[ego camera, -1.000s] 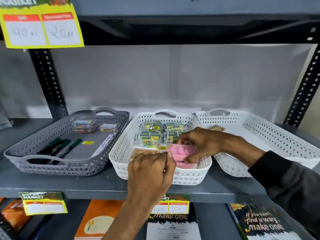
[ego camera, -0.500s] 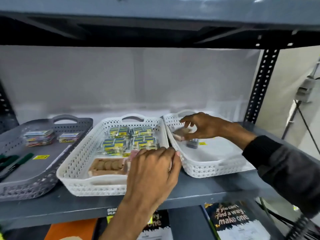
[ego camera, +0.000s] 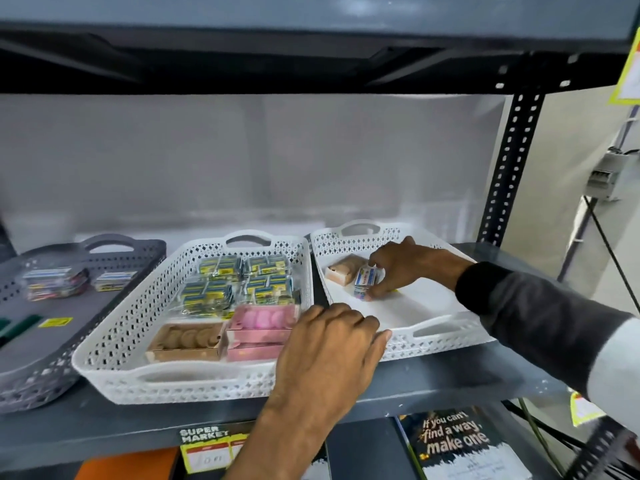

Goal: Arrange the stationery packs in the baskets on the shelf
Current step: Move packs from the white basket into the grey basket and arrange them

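Three baskets stand side by side on the grey shelf (ego camera: 433,382). The middle white basket (ego camera: 114,344) holds several blue-yellow packs (ego camera: 239,282), a brown box (ego camera: 187,341) and pink boxes (ego camera: 263,320). My left hand (ego camera: 332,344) rests on that basket's front right corner, fingers curled over the rim, holding no pack. In the right white basket (ego camera: 446,341) lies a brown pack (ego camera: 343,271). My right hand (ego camera: 405,265) pinches a small blue-white pack (ego camera: 365,278), tilted on end on the basket floor next to the brown pack.
The grey basket (ego camera: 41,375) at left holds clear packs (ego camera: 55,282), green markers (ego camera: 20,323) and a yellow tag. An upper shelf hangs close above. A black perforated post (ego camera: 505,168) stands at right. Notebooks (ego camera: 457,441) and price labels (ego camera: 207,448) sit below the shelf edge.
The view has swung right. My right hand left the pink boxes in the middle basket, reached into the right basket and closed on the small blue-white pack. My left hand stayed at the middle basket's corner.
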